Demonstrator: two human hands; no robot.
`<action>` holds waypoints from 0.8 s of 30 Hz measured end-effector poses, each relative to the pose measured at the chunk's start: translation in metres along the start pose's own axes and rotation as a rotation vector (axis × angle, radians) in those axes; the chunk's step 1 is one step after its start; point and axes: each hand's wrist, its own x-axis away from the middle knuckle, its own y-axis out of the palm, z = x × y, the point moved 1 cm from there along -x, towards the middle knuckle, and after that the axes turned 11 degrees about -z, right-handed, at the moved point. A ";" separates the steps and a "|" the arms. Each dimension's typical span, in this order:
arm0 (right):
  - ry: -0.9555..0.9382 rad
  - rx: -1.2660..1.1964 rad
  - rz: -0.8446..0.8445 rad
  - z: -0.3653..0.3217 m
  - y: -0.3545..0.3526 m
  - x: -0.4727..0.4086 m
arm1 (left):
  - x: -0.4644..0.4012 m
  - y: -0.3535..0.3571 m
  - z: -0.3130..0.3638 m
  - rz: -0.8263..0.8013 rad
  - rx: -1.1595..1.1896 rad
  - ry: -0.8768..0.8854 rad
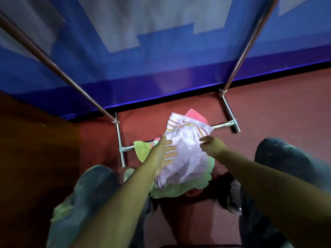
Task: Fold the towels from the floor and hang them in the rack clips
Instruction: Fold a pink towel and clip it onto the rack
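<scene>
The person crouches over the towels (184,154), heaped on the floor (268,111) across the rack (121,140) base. The left hand (165,151) lies flat and spread on the white towel, likely steadying it; the right hand (212,144) pinches its edge to lift.

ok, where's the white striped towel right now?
Head view, centre: the white striped towel lies crumpled atop the green towel, over the rack's base bar, between the left hand and right hand.
</scene>
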 end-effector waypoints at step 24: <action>0.365 -0.330 0.057 0.119 0.073 -0.117 | -0.118 -0.012 -0.083 0.165 0.030 -0.202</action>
